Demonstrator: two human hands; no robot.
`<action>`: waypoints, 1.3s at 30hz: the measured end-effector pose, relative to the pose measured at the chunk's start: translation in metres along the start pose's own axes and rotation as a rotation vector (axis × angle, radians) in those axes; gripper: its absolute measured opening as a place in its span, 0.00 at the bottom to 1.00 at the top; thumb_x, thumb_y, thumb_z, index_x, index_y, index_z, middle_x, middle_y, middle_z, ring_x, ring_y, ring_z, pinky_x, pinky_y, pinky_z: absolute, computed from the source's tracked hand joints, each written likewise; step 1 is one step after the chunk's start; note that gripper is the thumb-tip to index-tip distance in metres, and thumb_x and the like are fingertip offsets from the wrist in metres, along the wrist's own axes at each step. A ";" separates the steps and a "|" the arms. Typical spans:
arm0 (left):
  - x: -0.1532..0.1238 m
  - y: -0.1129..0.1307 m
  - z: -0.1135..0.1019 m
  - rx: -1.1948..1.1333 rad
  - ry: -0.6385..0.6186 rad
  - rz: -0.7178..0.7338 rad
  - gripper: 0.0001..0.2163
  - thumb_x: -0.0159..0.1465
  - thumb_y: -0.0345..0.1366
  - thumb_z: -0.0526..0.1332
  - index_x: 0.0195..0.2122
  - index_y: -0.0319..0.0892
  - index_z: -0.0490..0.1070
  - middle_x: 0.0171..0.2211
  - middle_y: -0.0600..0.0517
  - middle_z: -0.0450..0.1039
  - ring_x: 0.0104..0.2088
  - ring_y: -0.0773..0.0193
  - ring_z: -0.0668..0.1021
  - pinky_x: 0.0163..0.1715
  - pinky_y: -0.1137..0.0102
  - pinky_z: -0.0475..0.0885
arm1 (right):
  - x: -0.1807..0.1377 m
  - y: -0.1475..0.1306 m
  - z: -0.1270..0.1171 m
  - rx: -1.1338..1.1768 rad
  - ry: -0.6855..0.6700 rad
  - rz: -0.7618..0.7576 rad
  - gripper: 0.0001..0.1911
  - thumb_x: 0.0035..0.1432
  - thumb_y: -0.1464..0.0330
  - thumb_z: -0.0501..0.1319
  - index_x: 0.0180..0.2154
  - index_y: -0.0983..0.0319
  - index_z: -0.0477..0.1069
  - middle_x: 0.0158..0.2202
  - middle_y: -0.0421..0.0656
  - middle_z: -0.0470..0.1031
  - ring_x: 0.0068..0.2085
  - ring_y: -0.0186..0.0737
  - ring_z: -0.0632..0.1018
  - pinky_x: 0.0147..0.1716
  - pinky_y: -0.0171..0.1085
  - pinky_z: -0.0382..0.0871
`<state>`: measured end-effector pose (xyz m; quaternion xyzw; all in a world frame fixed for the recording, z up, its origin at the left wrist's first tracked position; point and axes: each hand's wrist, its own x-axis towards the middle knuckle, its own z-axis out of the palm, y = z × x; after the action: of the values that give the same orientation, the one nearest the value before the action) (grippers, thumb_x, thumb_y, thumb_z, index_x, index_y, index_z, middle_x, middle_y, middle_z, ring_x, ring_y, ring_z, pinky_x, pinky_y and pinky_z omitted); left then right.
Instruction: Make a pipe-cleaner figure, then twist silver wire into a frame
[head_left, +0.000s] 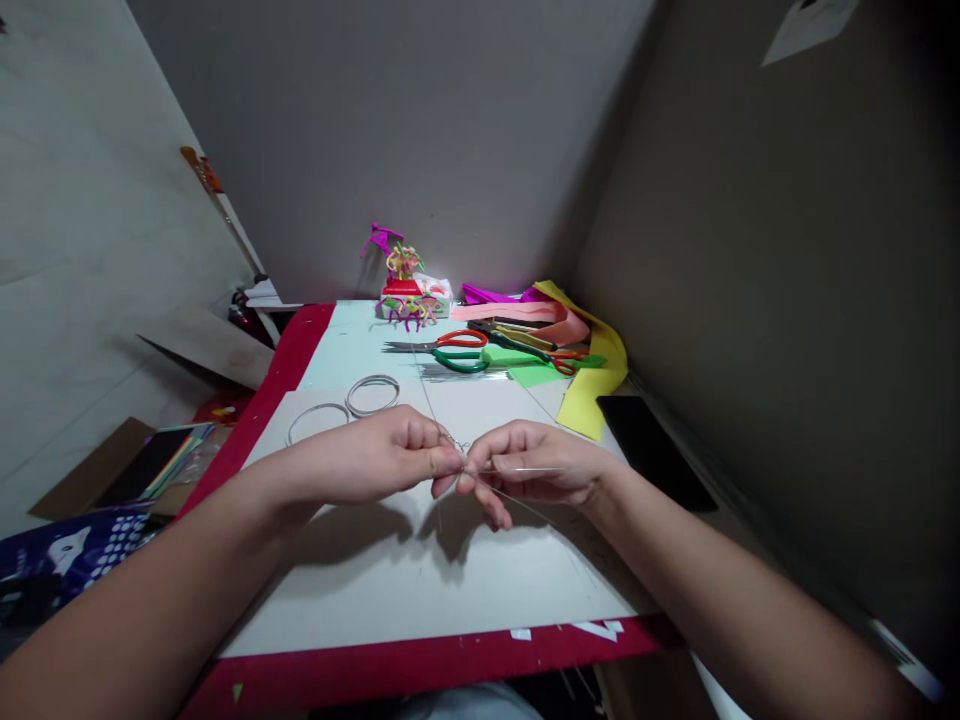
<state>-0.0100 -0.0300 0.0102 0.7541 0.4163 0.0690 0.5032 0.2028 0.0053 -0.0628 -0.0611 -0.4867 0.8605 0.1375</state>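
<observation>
Thin metal wires (529, 470) meet between my two hands above the white board (337, 600). My left hand (397, 455) pinches them between thumb and forefinger, where a small twisted loop shows at the top. Touching it fingertip to fingertip, my right hand (536, 465) pinches the same wires, its lower fingers partly curled. Wire ends stick out upward, downward and to the right. Beyond my left hand lie two coils of wire, one (373, 395) farther back and one (319, 422) partly behind my wrist.
Scissors (461, 350) with red and green handles and pliers (517, 338) lie at the back. Around them are coloured strips, including a yellow one (604, 365). A black phone-like slab (656, 450) lies right. Small wire figures (405, 265) stand by a box at the wall.
</observation>
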 end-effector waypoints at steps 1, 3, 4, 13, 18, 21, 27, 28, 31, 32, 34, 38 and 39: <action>0.002 -0.002 0.000 -0.003 0.003 -0.001 0.18 0.64 0.47 0.52 0.25 0.38 0.69 0.18 0.59 0.56 0.18 0.72 0.55 0.18 0.74 0.51 | 0.001 0.002 0.001 0.012 0.023 0.011 0.15 0.57 0.64 0.62 0.40 0.71 0.73 0.27 0.45 0.73 0.25 0.32 0.74 0.30 0.35 0.69; 0.004 -0.004 -0.001 -0.005 0.001 -0.007 0.18 0.64 0.47 0.52 0.26 0.38 0.69 0.18 0.59 0.56 0.18 0.72 0.55 0.18 0.74 0.51 | 0.003 0.002 0.002 0.031 0.051 0.056 0.16 0.56 0.63 0.62 0.39 0.71 0.73 0.22 0.39 0.69 0.21 0.27 0.69 0.26 0.32 0.69; 0.006 -0.005 -0.001 -0.003 0.003 -0.012 0.18 0.63 0.47 0.52 0.26 0.38 0.69 0.17 0.59 0.55 0.18 0.72 0.55 0.17 0.74 0.50 | 0.003 0.002 0.002 0.040 0.059 0.080 0.15 0.56 0.63 0.62 0.39 0.70 0.72 0.20 0.37 0.66 0.19 0.26 0.66 0.24 0.31 0.68; 0.008 -0.005 0.002 -0.052 0.033 -0.046 0.17 0.61 0.46 0.56 0.22 0.39 0.65 0.15 0.61 0.52 0.17 0.73 0.53 0.16 0.74 0.49 | 0.008 0.009 0.014 -0.110 0.272 0.008 0.16 0.48 0.60 0.68 0.28 0.66 0.67 0.21 0.34 0.63 0.18 0.24 0.59 0.17 0.28 0.59; 0.008 -0.008 0.002 -0.110 0.044 -0.061 0.17 0.61 0.46 0.56 0.21 0.39 0.64 0.13 0.61 0.50 0.16 0.73 0.53 0.16 0.75 0.47 | 0.010 0.007 0.024 -0.494 0.467 -0.128 0.16 0.50 0.61 0.66 0.25 0.64 0.65 0.21 0.34 0.62 0.22 0.26 0.61 0.21 0.29 0.56; 0.008 -0.011 0.003 -0.148 0.044 -0.058 0.17 0.61 0.47 0.56 0.22 0.40 0.65 0.13 0.61 0.49 0.17 0.72 0.53 0.16 0.75 0.47 | 0.006 0.001 0.028 -0.885 0.530 -0.232 0.13 0.54 0.63 0.63 0.25 0.65 0.66 0.21 0.35 0.63 0.24 0.27 0.62 0.24 0.29 0.56; 0.011 -0.008 0.005 -0.153 0.099 -0.093 0.18 0.60 0.49 0.55 0.23 0.40 0.66 0.13 0.61 0.49 0.16 0.72 0.53 0.17 0.75 0.48 | 0.002 0.005 0.025 -1.744 0.590 -0.495 0.10 0.60 0.72 0.54 0.26 0.63 0.68 0.21 0.38 0.65 0.24 0.30 0.62 0.25 0.32 0.53; 0.011 -0.007 0.004 -0.138 0.104 -0.096 0.18 0.60 0.49 0.55 0.24 0.39 0.67 0.13 0.61 0.48 0.16 0.72 0.53 0.17 0.75 0.48 | 0.002 0.007 0.025 -1.814 0.623 -0.532 0.11 0.60 0.73 0.54 0.26 0.63 0.68 0.21 0.38 0.64 0.24 0.31 0.62 0.25 0.33 0.52; 0.009 -0.006 0.002 -0.108 0.098 -0.094 0.18 0.61 0.49 0.55 0.24 0.39 0.69 0.12 0.61 0.48 0.16 0.72 0.53 0.17 0.74 0.47 | 0.003 0.006 0.024 -1.618 0.663 -0.507 0.11 0.60 0.70 0.56 0.25 0.63 0.69 0.20 0.38 0.64 0.23 0.31 0.62 0.25 0.32 0.54; 0.008 -0.006 0.001 -0.105 0.095 -0.091 0.18 0.61 0.49 0.55 0.24 0.39 0.70 0.12 0.61 0.48 0.16 0.72 0.53 0.16 0.74 0.47 | 0.002 0.003 0.024 -1.441 0.635 -0.442 0.09 0.59 0.68 0.58 0.27 0.64 0.69 0.21 0.38 0.65 0.24 0.30 0.63 0.25 0.31 0.56; 0.006 -0.006 -0.001 -0.097 0.086 -0.088 0.18 0.61 0.48 0.55 0.24 0.39 0.70 0.12 0.61 0.48 0.16 0.72 0.53 0.16 0.74 0.47 | 0.001 -0.004 0.022 -1.058 0.497 -0.288 0.10 0.57 0.64 0.60 0.31 0.65 0.71 0.27 0.40 0.70 0.28 0.32 0.68 0.30 0.32 0.62; 0.005 -0.005 -0.003 -0.076 0.036 -0.056 0.19 0.62 0.48 0.54 0.23 0.38 0.70 0.13 0.60 0.52 0.16 0.73 0.53 0.16 0.73 0.47 | 0.001 -0.012 0.015 -0.520 0.210 -0.204 0.18 0.60 0.57 0.56 0.37 0.66 0.72 0.41 0.49 0.72 0.44 0.40 0.72 0.49 0.42 0.61; 0.005 -0.005 -0.003 -0.075 0.010 -0.035 0.19 0.62 0.48 0.54 0.23 0.38 0.70 0.14 0.59 0.54 0.16 0.73 0.53 0.16 0.73 0.47 | 0.002 -0.010 0.014 -0.417 0.166 -0.181 0.18 0.60 0.57 0.56 0.36 0.67 0.72 0.40 0.49 0.72 0.44 0.40 0.72 0.50 0.43 0.60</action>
<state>-0.0111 -0.0235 0.0060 0.7269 0.4291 0.0795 0.5302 0.1991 -0.0008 -0.0470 -0.1147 -0.6442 0.7178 0.2380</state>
